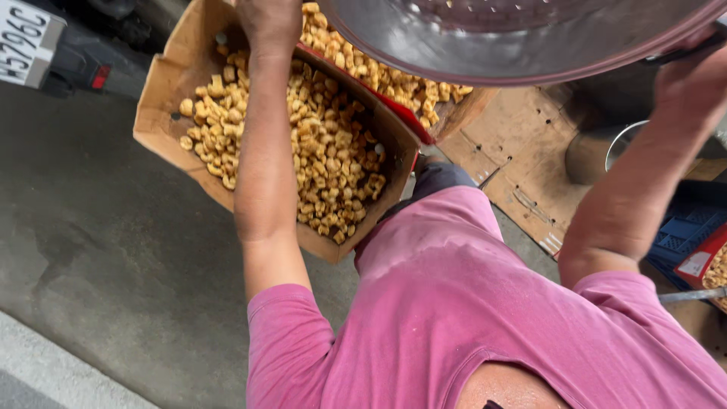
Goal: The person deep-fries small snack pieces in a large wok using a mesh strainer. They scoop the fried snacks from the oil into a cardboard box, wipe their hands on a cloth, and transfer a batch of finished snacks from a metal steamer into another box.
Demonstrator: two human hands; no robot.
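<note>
Head view: the left hand (269,23) and right hand (693,83) hold a large metal perforated basin (515,45) by opposite rims, raised over a cardboard box (163,83) of golden fried snack pieces (326,151) standing on the concrete floor (98,250). Right grip closed on the rim; left grip cannot be made out. The basin looks rigid, smooth and bulky, best gripped two-handed at the rim.

Under me lies a grey concrete floor (98,250), stained in dark patches, with a paler strip (45,371) at its near edge. Flattened brown cardboard (522,144) covers the ground to my right, beside a blue plastic crate (681,235). Soft, even daylight falls over everything.
</note>
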